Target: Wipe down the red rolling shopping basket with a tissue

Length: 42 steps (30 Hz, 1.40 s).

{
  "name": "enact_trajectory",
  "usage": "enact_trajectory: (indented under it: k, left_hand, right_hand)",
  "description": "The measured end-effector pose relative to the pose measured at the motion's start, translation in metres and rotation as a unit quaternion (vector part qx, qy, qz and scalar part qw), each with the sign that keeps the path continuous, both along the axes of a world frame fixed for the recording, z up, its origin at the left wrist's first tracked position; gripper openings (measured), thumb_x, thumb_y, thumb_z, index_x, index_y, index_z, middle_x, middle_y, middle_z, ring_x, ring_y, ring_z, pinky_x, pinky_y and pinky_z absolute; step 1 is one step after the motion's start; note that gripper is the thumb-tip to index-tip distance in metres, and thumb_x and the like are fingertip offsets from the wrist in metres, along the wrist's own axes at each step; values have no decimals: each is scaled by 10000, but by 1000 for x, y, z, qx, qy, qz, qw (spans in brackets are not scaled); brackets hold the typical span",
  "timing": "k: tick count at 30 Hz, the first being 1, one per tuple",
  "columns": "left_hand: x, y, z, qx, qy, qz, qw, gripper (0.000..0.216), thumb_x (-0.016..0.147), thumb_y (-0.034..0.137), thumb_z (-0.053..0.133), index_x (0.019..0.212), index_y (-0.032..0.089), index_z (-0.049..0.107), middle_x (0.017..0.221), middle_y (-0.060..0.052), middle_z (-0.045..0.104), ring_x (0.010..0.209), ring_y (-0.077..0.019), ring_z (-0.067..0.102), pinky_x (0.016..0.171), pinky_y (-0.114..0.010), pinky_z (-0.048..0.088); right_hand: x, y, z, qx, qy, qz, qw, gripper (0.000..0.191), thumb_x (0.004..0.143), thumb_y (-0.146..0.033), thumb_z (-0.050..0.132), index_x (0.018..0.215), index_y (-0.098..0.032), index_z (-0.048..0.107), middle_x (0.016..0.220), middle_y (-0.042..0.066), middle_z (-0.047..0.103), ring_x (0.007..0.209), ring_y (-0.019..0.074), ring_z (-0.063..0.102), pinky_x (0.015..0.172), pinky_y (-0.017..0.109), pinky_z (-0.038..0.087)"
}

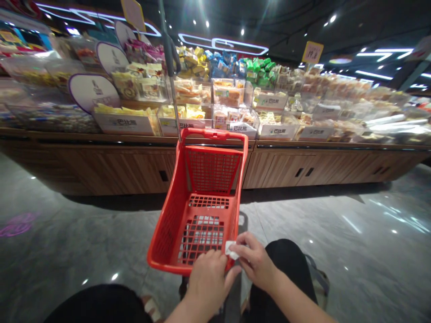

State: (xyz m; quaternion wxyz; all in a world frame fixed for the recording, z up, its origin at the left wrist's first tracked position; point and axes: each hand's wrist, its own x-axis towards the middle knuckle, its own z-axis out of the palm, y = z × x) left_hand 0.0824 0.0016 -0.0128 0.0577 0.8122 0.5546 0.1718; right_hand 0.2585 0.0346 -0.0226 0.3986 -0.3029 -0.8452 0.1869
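A red plastic shopping basket cart [164, 226] stands right in front of me, its grid floor bare. My left hand [209, 280] lies at the near right corner of its rim, fingers curled over the edge and thumb stretched toward the right. Beside it, my right hand [254, 258] pinches a small white piece, like a folded tissue or wipe [231, 250], against the right-hand rim. The left fingertips are partly hidden behind the rim and knuckles.
Beyond the cart runs a long wooden display counter [286, 166] stacked with packaged snacks in clear bins. A thin metal pole [175, 103] rises at the cart's far left corner. My knees [286, 255] flank the cart above the grey tiled floor [353, 233].
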Motion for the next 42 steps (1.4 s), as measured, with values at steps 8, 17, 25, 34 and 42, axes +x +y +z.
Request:
enact_trajectory:
  k: [8,17,25,34,42]
  left_hand:
    - [0,5,-26,72,10,-5,997,243,869,347,495,674,242,594,719,-3,619,692,-202,566,609,-324,379]
    - [-12,2,-25,139,-6,-33,990,218,859,315,509,665,235,564,682,6,600,641,-175,534,587,-304,339]
    - [-19,-1,-25,189,-6,-37,981,218,849,312,527,645,235,528,648,9,581,611,-183,523,564,-307,332]
    - [-35,-7,-22,196,-12,-79,977,216,857,287,511,650,226,518,636,4,570,610,-171,530,568,-300,370]
    - [-48,-12,-21,206,-21,-85,975,204,845,249,504,644,222,527,627,10,567,585,-145,524,554,-288,364]
  right_hand:
    - [5,43,-5,42,46,-42,997,401,880,-51,414,1206,-236,554,989,78,501,916,191,521,776,335,493]
    - [-2,21,0,38,-28,-17,999,335,872,-82,450,1160,-197,577,944,79,526,864,192,523,734,315,478]
    - [-15,45,13,-22,18,-132,991,224,888,-101,461,988,-208,629,867,44,533,802,172,539,718,297,457]
    - [-20,52,21,-19,-10,-138,990,229,893,-137,473,1010,-225,649,835,36,528,778,170,528,698,290,457]
    - [-35,34,22,-32,-30,-130,991,209,859,-76,496,914,-213,644,824,32,527,774,171,531,673,278,443]
